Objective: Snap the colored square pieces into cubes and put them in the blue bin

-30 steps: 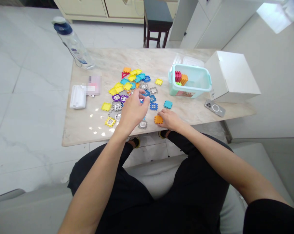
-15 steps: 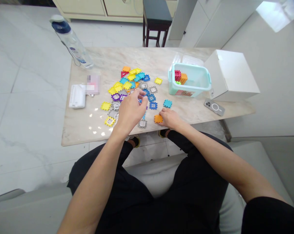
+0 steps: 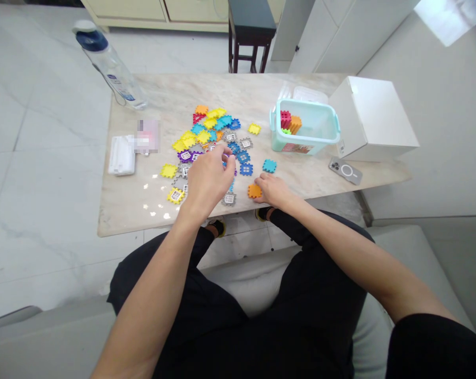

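Several flat, toothed plastic tiles in yellow, blue, orange, purple and grey lie scattered on the marble table (image 3: 151, 210). My left hand (image 3: 210, 176) hovers over the pile with its fingers curled into a pinch; what they hold is hidden. My right hand (image 3: 273, 189) rests on the table near the front edge, fingers on an orange tile (image 3: 254, 190). A blue tile (image 3: 246, 169) and a teal tile (image 3: 269, 166) lie just beyond it.
A mint plastic tub (image 3: 317, 138) with red and orange pieces stands at the right, beside a white box (image 3: 374, 118) and a phone (image 3: 345, 170). A water bottle (image 3: 109, 66) and a white case (image 3: 120, 155) are at the left. A dark stool (image 3: 250, 31) stands behind the table.
My left hand has drawn back slightly toward me over the pile. My right hand stays on the orange tile. The view has tilted a little.
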`<act>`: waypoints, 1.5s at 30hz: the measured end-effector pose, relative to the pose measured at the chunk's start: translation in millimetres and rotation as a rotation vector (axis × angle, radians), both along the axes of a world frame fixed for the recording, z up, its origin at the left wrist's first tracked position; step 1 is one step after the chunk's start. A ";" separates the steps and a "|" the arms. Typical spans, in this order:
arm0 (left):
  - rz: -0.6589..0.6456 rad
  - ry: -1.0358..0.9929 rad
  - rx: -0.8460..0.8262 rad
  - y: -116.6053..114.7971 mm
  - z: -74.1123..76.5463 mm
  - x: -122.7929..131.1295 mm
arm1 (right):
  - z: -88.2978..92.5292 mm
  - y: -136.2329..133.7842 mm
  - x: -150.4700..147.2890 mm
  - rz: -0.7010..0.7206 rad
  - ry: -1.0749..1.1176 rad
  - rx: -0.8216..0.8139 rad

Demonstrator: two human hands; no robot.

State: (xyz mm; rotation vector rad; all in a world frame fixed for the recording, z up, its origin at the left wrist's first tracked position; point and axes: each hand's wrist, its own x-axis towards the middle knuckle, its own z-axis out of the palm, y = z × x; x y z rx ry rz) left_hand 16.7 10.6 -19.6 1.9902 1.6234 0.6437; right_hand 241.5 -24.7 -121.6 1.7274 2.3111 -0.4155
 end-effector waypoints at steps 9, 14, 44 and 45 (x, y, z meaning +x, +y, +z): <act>0.012 0.058 0.037 2.4 -6.1 -4.7 | 0.0 1.0 -2.6 -0.012 -0.031 -0.010; 0.005 0.099 0.046 3.2 -8.0 -6.8 | 0.0 1.1 -5.7 -0.006 -0.041 -0.009; -0.485 -0.238 0.294 -6.9 -1.6 -7.8 | 79.6 -6.1 -15.3 -0.572 1.571 -0.506; -0.478 -0.233 0.285 -7.4 -0.2 -8.0 | 80.3 -6.5 -15.0 -0.567 1.579 -0.512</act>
